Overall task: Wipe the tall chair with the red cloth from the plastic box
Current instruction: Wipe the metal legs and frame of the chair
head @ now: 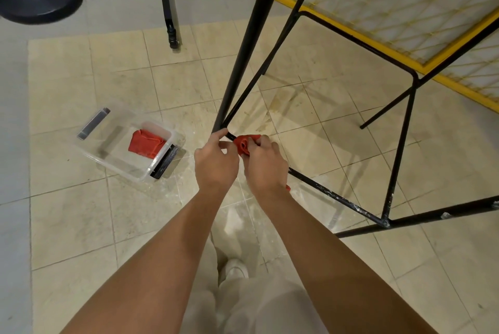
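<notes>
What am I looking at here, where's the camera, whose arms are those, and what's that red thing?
There is no machine here. This is one picture from a camera worn on a person's head, looking down, so the two bare arms are the wearer's own. The right hand grips a red cloth against a low bar of the tall chair, which is a black metal frame. The left hand holds the frame just beside it. On the tiled floor sits a clear plastic box with a second red cloth inside.
</notes>
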